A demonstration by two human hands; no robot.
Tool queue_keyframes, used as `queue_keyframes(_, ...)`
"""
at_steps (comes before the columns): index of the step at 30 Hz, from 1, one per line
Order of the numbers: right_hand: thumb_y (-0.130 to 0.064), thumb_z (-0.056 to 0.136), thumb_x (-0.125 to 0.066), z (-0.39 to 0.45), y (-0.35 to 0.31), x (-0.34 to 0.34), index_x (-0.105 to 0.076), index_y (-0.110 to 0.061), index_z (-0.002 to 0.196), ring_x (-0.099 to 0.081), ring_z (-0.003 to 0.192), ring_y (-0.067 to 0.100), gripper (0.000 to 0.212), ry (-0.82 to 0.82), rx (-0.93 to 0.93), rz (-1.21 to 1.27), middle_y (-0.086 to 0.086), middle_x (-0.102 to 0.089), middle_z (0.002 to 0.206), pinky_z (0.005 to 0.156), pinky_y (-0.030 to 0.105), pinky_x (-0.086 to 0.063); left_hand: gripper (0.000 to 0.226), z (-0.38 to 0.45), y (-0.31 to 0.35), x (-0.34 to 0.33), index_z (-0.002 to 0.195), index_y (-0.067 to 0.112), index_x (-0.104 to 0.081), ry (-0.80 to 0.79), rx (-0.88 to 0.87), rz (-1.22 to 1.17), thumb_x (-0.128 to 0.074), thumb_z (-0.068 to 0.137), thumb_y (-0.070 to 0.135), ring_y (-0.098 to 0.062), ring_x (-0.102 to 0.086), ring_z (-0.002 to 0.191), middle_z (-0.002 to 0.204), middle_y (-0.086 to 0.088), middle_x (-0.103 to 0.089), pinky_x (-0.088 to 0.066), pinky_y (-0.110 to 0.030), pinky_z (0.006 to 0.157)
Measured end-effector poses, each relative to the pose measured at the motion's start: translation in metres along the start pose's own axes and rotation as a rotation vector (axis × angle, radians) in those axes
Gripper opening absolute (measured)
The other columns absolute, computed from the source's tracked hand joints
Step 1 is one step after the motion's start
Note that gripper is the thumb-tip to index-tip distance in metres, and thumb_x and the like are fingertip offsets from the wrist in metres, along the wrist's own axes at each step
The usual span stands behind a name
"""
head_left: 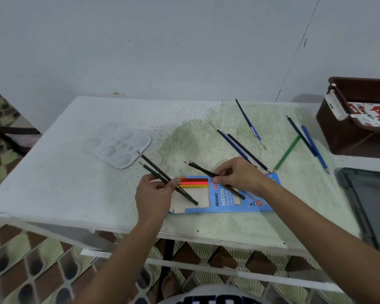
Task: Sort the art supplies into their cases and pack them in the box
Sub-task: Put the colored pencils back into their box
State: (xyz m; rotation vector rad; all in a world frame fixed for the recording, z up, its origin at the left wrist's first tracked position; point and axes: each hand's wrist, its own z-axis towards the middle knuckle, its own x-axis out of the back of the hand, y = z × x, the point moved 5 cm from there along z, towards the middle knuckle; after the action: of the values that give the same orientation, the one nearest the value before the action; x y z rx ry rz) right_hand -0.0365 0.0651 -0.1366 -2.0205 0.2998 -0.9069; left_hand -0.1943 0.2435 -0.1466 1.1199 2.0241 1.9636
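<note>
A blue coloured-pencil case (225, 199) lies flat near the table's front edge, with red, orange and yellow pencils (194, 182) showing in its window. My left hand (155, 195) pinches two dark pencils (157, 171) over the case's left end. Over the case's middle, my right hand (239, 175) pinches two more dark pencils (201, 168). Loose blue pencils (239, 148), a green pencil (286, 153) and a thin paintbrush (251, 126) lie on the table to the right. The brown box (347, 137) stands at the far right, with a printed carton (370, 114) inside.
A clear plastic paint palette (116, 142) rests on the table to the left of my hands. A dark grey lid or tray (366, 200) lies at the right edge below the brown box. The white table (59, 176) has an open frame beneath, over a patterned floor.
</note>
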Motion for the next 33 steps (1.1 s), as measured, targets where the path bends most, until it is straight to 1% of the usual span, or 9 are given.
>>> queue_keyframes(4,-0.021,0.082,-0.076,0.000,0.001,-0.002,-0.074,-0.012,0.090,-0.071,0.074,0.012,0.012,0.029,0.007,-0.024,0.003,-0.075,0.082,0.065,0.024,-0.055,0.084,-0.005,-0.006,-0.003,0.142,0.009,-0.028,-0.040,-0.059,0.092,-0.077,0.078,0.035,-0.001,-0.060,0.078,0.087,0.000,-0.066,-0.043,-0.015,0.061)
queue_keyframes(7,-0.022,0.082,-0.075,-0.002,-0.002,-0.003,-0.073,-0.017,0.084,-0.071,0.073,0.012,0.006,0.017,0.011,-0.033,0.002,-0.074,0.081,0.065,0.025,-0.055,0.105,-0.002,-0.012,-0.006,0.150,0.019,-0.012,-0.078,-0.122,0.158,-0.080,0.073,0.041,-0.026,-0.051,0.120,0.132,-0.015,-0.049,-0.046,-0.036,0.096)
queue_keyframes(9,-0.021,0.082,-0.075,-0.002,-0.003,-0.003,-0.073,-0.019,0.082,-0.072,0.075,0.014,0.003,0.008,0.010,-0.035,0.002,-0.075,0.081,0.069,0.028,-0.057,0.092,-0.002,-0.010,-0.007,0.149,0.022,-0.021,-0.075,-0.241,0.380,-0.074,0.078,0.045,-0.027,-0.037,0.124,0.135,-0.012,-0.037,-0.038,-0.037,0.096)
queue_keyframes(12,-0.019,0.082,-0.076,-0.002,-0.004,-0.001,-0.075,-0.017,0.085,-0.072,0.078,0.017,0.004,-0.007,0.012,-0.030,0.003,-0.075,0.081,0.074,0.034,-0.057,0.040,-0.002,0.008,-0.010,0.122,0.026,-0.062,-0.075,-0.759,0.736,-0.065,0.085,0.042,-0.031,-0.043,0.122,0.131,-0.011,-0.048,-0.037,-0.046,0.096)
queue_keyframes(15,-0.018,0.082,-0.075,-0.004,-0.004,0.001,-0.076,-0.016,0.088,-0.072,0.076,0.015,0.006,-0.020,0.016,-0.005,0.003,-0.075,0.080,0.075,0.036,-0.057,0.031,0.003,0.012,-0.017,0.097,0.023,-0.073,-0.336,-1.106,0.854,-0.049,0.091,0.041,-0.024,-0.062,0.104,0.109,-0.001,-0.067,-0.039,-0.041,0.096)
queue_keyframes(19,-0.019,0.082,-0.076,-0.006,0.002,0.004,-0.074,-0.014,0.089,-0.073,0.075,0.015,0.009,0.001,-0.015,0.069,0.003,-0.075,0.079,0.075,0.036,-0.058,0.019,0.005,0.012,-0.011,0.103,0.017,-0.072,-0.474,-1.116,0.864,-0.064,0.089,0.027,-0.020,-0.061,0.084,0.112,-0.008,-0.060,-0.055,-0.032,0.063)
queue_keyframes(24,-0.018,0.081,-0.077,-0.009,0.006,0.004,-0.073,-0.011,0.091,-0.070,0.072,0.012,0.013,0.025,-0.018,0.135,0.005,-0.075,0.081,0.071,0.030,-0.057,0.026,-0.003,0.009,-0.019,0.097,0.017,-0.073,-0.474,-1.205,0.887,-0.078,0.074,0.007,-0.022,-0.065,0.084,0.099,-0.003,-0.068,-0.053,-0.033,0.066)
queue_keyframes(28,-0.018,0.080,-0.077,-0.010,0.006,0.004,-0.073,-0.008,0.096,-0.068,0.067,0.008,0.019,0.031,-0.034,0.151,0.004,-0.074,0.079,0.064,0.023,-0.053,0.024,-0.004,0.019,-0.033,0.084,0.021,-0.073,-0.386,-1.151,0.961,-0.082,0.066,0.007,-0.018,-0.060,0.065,0.080,0.002,-0.064,-0.042,-0.029,0.059)
queue_keyframes(33,-0.018,0.081,-0.076,-0.011,0.005,0.005,-0.072,-0.010,0.092,-0.071,0.071,0.012,0.015,-0.001,-0.051,0.182,0.007,-0.075,0.082,0.065,0.025,-0.057,0.010,-0.014,0.027,-0.053,0.089,0.012,-0.066,-0.385,-1.080,0.855,-0.067,0.088,0.022,-0.022,-0.059,0.072,0.085,-0.003,-0.061,-0.044,-0.031,0.048)
